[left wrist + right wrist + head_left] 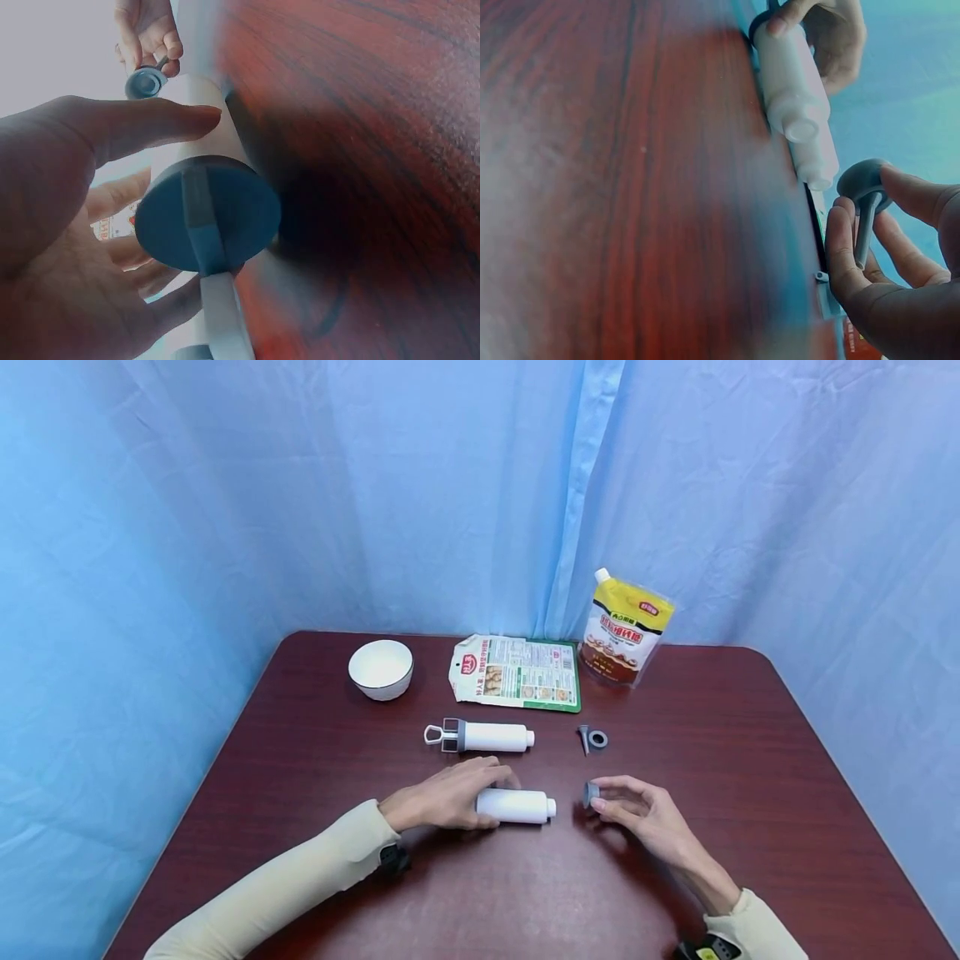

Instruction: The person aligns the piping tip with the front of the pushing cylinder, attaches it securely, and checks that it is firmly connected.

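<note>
My left hand (450, 795) grips a white piping syringe (517, 807) lying level, tip toward the right. In the left wrist view, the thumb rests along its barrel, behind a grey end cap (165, 217) with a white handle below. Off the syringe's tip, my right hand (656, 827) pinches a round grey nozzle cap (591, 795) between thumb and fingers. The right wrist view shows a slim grey nozzle (865, 232) sticking out of that cap. Cap and syringe are apart. Beyond the left hand lies a second white piping syringe (495, 737) with a looped handle.
Behind the right hand lie a small grey nozzle (584, 740) and a grey ring (597, 740). Farther back are a white bowl (382, 667), a flat printed packet (517, 672) and a standing yellow-brown spouted pouch (624, 631). Blue curtains (450, 502) hang behind the table (750, 735).
</note>
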The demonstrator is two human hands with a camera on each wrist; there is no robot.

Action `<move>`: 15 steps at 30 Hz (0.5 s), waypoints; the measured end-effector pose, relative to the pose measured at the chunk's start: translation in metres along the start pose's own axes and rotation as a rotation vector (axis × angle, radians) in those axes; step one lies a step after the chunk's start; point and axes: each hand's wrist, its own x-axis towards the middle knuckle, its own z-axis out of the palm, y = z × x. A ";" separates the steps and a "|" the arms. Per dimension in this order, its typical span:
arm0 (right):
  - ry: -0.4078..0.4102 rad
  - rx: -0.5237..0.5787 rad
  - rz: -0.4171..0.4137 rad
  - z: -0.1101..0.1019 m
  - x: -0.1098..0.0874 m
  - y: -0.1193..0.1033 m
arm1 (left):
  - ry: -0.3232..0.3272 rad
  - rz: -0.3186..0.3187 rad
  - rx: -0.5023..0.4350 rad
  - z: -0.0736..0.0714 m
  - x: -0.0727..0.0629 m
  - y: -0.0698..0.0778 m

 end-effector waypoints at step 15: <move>-0.066 0.046 0.003 0.014 -0.002 0.000 | -0.012 0.018 -0.207 -0.003 0.005 -0.013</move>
